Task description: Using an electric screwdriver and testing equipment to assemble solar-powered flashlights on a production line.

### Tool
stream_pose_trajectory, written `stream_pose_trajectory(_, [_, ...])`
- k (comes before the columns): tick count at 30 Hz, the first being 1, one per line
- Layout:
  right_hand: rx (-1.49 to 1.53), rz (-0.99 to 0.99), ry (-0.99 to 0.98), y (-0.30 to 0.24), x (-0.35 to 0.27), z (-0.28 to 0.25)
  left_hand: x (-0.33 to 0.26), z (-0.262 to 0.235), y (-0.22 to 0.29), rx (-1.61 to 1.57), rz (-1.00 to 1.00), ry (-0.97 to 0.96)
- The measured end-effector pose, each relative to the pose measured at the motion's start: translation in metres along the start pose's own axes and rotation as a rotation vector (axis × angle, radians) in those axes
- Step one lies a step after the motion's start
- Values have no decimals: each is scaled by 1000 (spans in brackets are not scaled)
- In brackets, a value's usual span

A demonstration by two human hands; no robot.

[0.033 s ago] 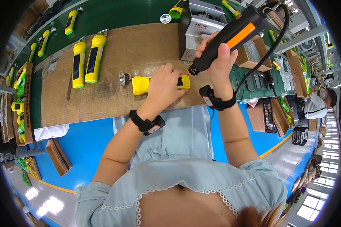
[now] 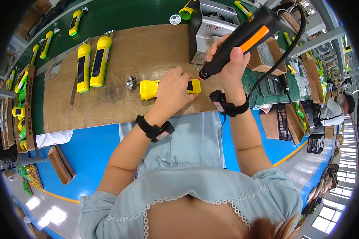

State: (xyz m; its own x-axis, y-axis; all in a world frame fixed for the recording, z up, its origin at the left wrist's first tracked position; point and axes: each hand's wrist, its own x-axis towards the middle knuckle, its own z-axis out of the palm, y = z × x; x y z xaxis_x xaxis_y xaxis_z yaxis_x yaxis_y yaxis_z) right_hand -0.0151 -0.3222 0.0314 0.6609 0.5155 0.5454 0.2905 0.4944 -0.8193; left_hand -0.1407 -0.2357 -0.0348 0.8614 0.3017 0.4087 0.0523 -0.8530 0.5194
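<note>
My left hand [image 2: 174, 88] is wrapped over a yellow flashlight [image 2: 148, 90] lying on its side on a cardboard sheet [image 2: 127, 51]. The flashlight's dark panel shows partly past my fingers. At its open left end sits a loose silver reflector [image 2: 131, 82]. My right hand [image 2: 234, 65] grips a black and orange electric screwdriver [image 2: 241, 42], tilted down to the left. Its tip meets the flashlight's right end; any screw there is too small to make out. Two more yellow flashlights [image 2: 100, 61] with dark panels lie further left on the cardboard.
A grey metal box-shaped machine [image 2: 199, 36] stands behind my hands. Right of it is a carton of small clear parts [image 2: 266, 54]. The screwdriver's black cable [image 2: 281, 59] loops down by my right wrist. A carton of flashlights [image 2: 29, 115] is at the left edge; a co-worker [image 2: 335, 109] sits far right.
</note>
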Motion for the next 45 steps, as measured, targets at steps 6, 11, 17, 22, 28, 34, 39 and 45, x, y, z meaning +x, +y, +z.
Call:
stream_pose_trajectory(6, [187,23,-152,19,-3,-3,3,-4,2,-24,-27,-32])
stream_pose_trajectory(11, [148,29,-101,15,-4,-1,4,-6,1,-8,-34,-45])
stream_pose_trajectory(17, [155,-57,-32,1,-13,1,0,-4,2,-22,-27,-44])
stream_pose_trajectory(22, [238,-28,-200,-24,10,-4,-5,-4,3,-4,3,-77])
stream_pose_trajectory(28, [152,-53,-90,-59,49,-12,-8,-2,5,-15,39,-31])
stream_pose_trajectory(34, [-83,-165,56,-46,69,-34,-11,-1,9,10,81,63])
stream_pose_trajectory(39, [-55,-202,268,-40,69,-21,-13,-1,6,3,113,51])
stream_pose_trajectory(45, [-5,-288,291,-28,72,-24,-10,-19,3,-291,152,14])
